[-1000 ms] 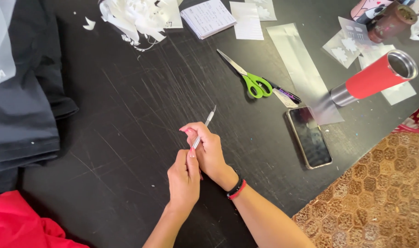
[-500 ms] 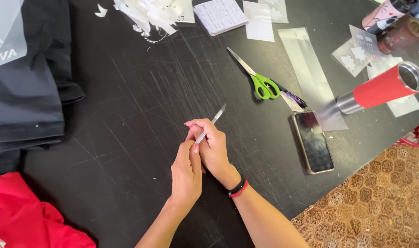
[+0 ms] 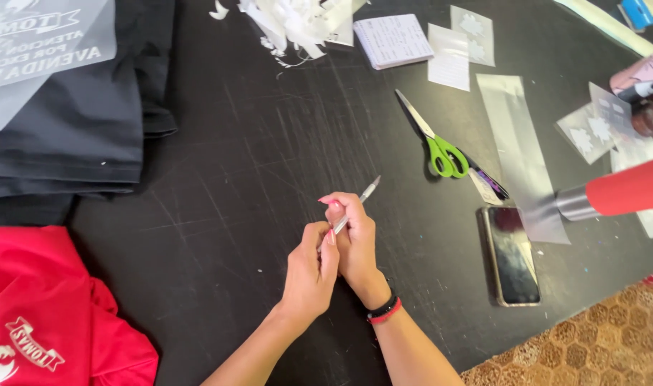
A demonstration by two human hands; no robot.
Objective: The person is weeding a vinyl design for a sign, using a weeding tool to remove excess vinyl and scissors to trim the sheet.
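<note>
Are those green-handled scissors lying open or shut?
Shut. The scissors lie flat on the black table, their blades together as one narrow point and the two green handle loops side by side.

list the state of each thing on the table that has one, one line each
craft knife: gripped in the right hand, tip pointing up and away
left hand: pressed against the right hand
scissors: shut, lying flat
phone: screen dark, face up
black shirts: folded, stacked
red shirt: laid out, print up
</note>
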